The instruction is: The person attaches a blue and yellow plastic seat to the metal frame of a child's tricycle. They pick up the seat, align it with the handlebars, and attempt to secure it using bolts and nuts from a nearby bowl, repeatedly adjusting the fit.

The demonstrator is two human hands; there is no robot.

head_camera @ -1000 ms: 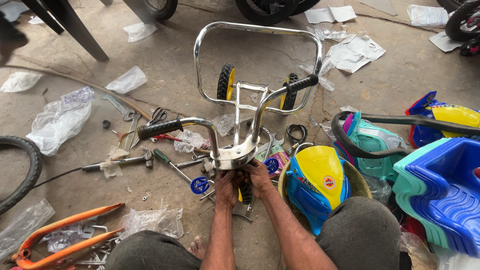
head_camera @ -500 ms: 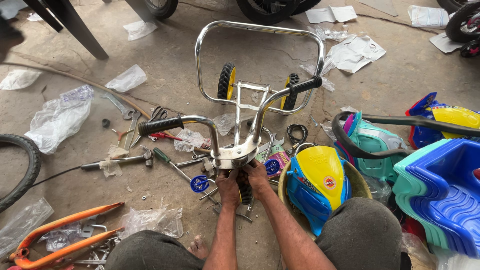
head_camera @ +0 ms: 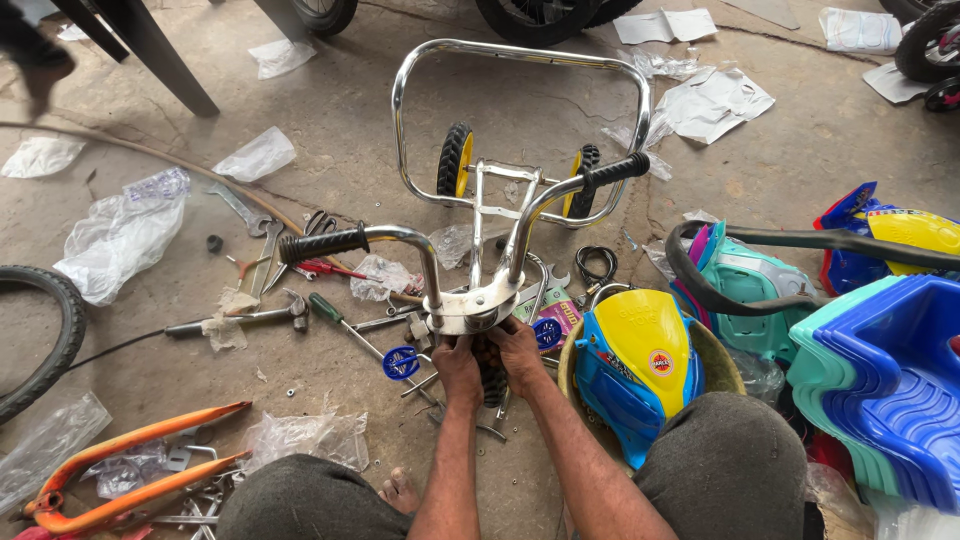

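Chrome tricycle frame, black-grip handlebar, yellow-hubbed rear wheels

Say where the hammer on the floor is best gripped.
Probably the hammer by its dark handle end, from above at its left: it lies flat, the head points right toward the screwdriver, and crumpled wrapping covers the middle, leaving that end bare.

Bare forearms, no sleeves; left hand, right hand ungloved; dark grey-olive trousers; bare foot
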